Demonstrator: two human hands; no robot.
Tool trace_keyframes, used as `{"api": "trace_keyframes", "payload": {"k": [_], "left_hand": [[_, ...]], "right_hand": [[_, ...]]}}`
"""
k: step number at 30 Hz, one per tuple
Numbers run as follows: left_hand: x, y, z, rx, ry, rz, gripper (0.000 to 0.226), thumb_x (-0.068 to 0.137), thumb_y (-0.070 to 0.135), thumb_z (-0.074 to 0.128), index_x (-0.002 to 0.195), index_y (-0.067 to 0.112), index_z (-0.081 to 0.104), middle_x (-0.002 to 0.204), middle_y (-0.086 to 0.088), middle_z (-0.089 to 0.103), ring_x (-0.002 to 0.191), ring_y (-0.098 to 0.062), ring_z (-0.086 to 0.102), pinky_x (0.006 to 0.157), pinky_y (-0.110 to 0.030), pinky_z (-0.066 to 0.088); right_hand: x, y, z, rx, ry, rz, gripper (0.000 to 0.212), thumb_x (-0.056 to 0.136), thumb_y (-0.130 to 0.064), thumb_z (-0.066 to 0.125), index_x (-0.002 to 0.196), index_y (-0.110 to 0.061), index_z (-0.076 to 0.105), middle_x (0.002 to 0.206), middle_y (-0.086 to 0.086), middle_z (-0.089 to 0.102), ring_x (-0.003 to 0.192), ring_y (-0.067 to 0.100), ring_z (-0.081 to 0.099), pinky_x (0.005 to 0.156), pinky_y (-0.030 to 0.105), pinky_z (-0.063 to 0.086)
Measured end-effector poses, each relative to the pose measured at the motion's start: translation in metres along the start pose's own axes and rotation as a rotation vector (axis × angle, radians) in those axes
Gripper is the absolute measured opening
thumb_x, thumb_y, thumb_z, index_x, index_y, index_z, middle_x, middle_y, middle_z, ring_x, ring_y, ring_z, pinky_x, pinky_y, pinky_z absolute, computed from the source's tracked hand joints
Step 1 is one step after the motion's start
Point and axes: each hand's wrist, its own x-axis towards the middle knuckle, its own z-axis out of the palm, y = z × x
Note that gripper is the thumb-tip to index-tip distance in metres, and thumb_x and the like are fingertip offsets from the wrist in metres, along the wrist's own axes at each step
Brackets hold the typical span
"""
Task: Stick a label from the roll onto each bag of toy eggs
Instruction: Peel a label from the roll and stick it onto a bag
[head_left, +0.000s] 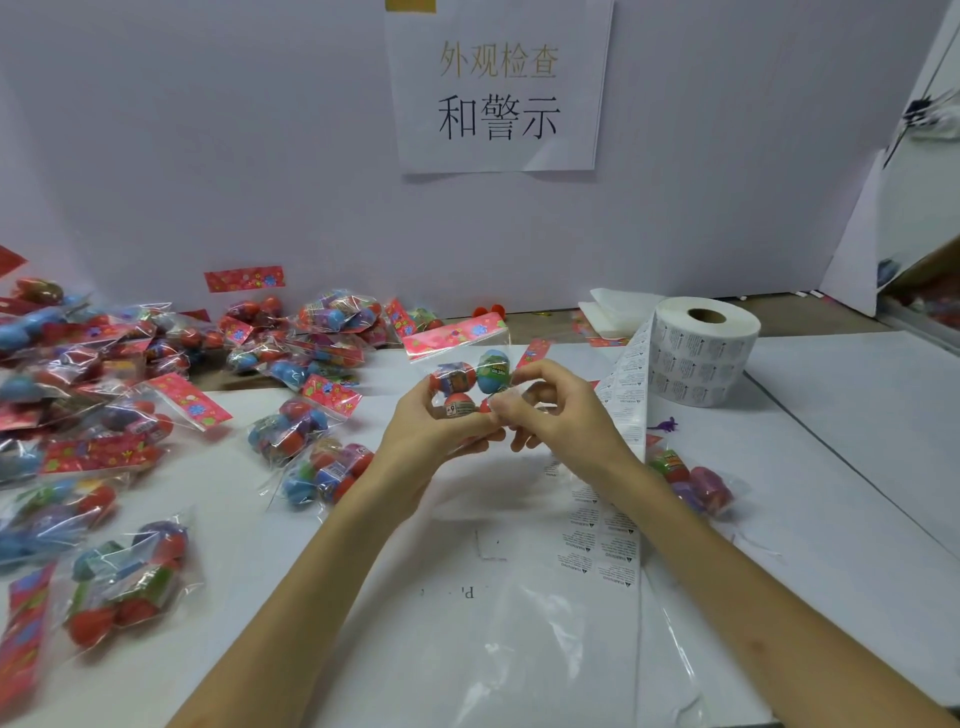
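1. While the heap of egg bags (104, 389) sprawls over the bench (831, 467) on your far left, your left hand (431, 431) curls under one bag, raised at centre.
2. That held bag (470, 376) shows red and blue eggs, floral header pointing away from you.
3. Your right hand (550, 410) pinches its right edge, fingertips meeting your left; whether a label sits under them, I can't tell.
4. Just right, the label strip (618, 415) trails down from the roll (701, 353), standing on end.
5. One more bag (696, 480) lies beside your right forearm.
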Motion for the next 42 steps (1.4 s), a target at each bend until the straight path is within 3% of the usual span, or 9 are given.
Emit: {"api": "trace_keyframes", "payload": {"k": [4,10,15,19,26,30,34,39,42], "left_hand": [[-0.0013,-0.0002,0.0014,0.056,0.034,0.034,0.067,0.079,0.001,0.084,0.139,0.012,0.053,0.117,-0.020,0.071,0.096,-0.030,0.075,0.084,-0.034,0.062],[-0.0010,0.0002,-0.0007,0.112,0.089,0.098,0.065,0.078,-0.002,0.084,0.134,0.015,0.057,0.106,-0.011,0.074,0.078,-0.012,0.075,0.068,-0.023,0.060],[-0.0024,-0.0007,0.0022,0.163,0.101,0.187,0.059,0.077,0.001,0.085,0.125,0.023,0.059,0.097,0.000,0.073,0.073,-0.003,0.073,0.060,-0.016,0.055],[-0.0025,-0.0025,0.0035,0.184,0.107,0.241,0.053,0.078,0.002,0.085,0.113,0.033,0.060,0.099,0.001,0.074,0.079,-0.006,0.073,0.063,-0.016,0.055],[-0.0061,-0.0060,0.0049,0.328,0.107,0.447,0.051,0.082,0.000,0.081,0.124,0.019,0.060,0.101,0.002,0.075,0.088,-0.020,0.074,0.083,-0.036,0.062],[-0.0076,-0.0076,0.0073,0.403,0.110,0.525,0.054,0.079,-0.006,0.078,0.123,0.020,0.058,0.100,0.007,0.075,0.085,-0.020,0.074,0.082,-0.045,0.062],[-0.0074,-0.0057,0.0078,0.297,0.114,0.477,0.050,0.081,0.000,0.083,0.119,0.022,0.061,0.094,-0.001,0.075,0.083,-0.026,0.073,0.082,-0.045,0.062],[-0.0060,-0.0005,0.0048,0.133,0.078,0.360,0.053,0.079,0.005,0.086,0.115,0.032,0.058,0.086,0.001,0.078,0.075,-0.014,0.074,0.069,-0.023,0.060],[-0.0057,0.0016,0.0040,0.078,0.029,0.255,0.053,0.076,0.031,0.083,0.123,0.027,0.058,0.089,-0.004,0.078,0.071,-0.018,0.075,0.068,-0.025,0.060]], "right_hand": [[-0.0008,-0.0018,-0.0011,0.070,-0.044,-0.014,0.016,0.094,-0.024,0.072,0.107,-0.018,0.066,0.085,0.007,0.072,0.067,0.027,0.073,0.067,0.039,0.058],[-0.0021,-0.0044,-0.0040,0.097,-0.123,0.006,0.028,0.096,-0.001,0.060,0.120,-0.014,0.062,0.094,0.005,0.071,0.074,0.029,0.074,0.072,0.038,0.057],[-0.0019,-0.0048,-0.0026,0.115,-0.112,-0.002,0.026,0.094,-0.021,0.067,0.119,-0.017,0.063,0.093,0.004,0.071,0.073,0.029,0.074,0.068,0.034,0.057],[-0.0009,-0.0021,-0.0024,0.113,-0.115,-0.006,0.019,0.099,-0.015,0.060,0.117,-0.020,0.063,0.092,0.001,0.073,0.072,0.029,0.075,0.068,0.033,0.056],[-0.0017,-0.0042,-0.0010,0.096,-0.111,0.000,0.035,0.090,-0.027,0.069,0.123,-0.018,0.061,0.097,0.001,0.071,0.073,0.030,0.074,0.066,0.033,0.051],[-0.0017,-0.0019,0.0001,0.057,-0.094,-0.009,0.028,0.094,-0.021,0.072,0.120,-0.017,0.062,0.098,0.001,0.071,0.072,0.025,0.074,0.067,0.036,0.050],[0.0002,-0.0013,-0.0023,0.022,-0.098,-0.045,0.018,0.098,-0.021,0.066,0.116,-0.018,0.064,0.101,0.000,0.074,0.069,0.026,0.074,0.066,0.034,0.052],[0.0010,-0.0041,-0.0052,0.083,-0.075,-0.029,0.012,0.102,-0.026,0.058,0.107,-0.024,0.068,0.092,0.004,0.077,0.067,0.027,0.075,0.065,0.031,0.053],[0.0003,-0.0051,-0.0065,0.107,-0.059,-0.027,0.020,0.100,-0.025,0.060,0.108,-0.009,0.070,0.084,0.008,0.077,0.070,0.029,0.073,0.067,0.037,0.057]]}}
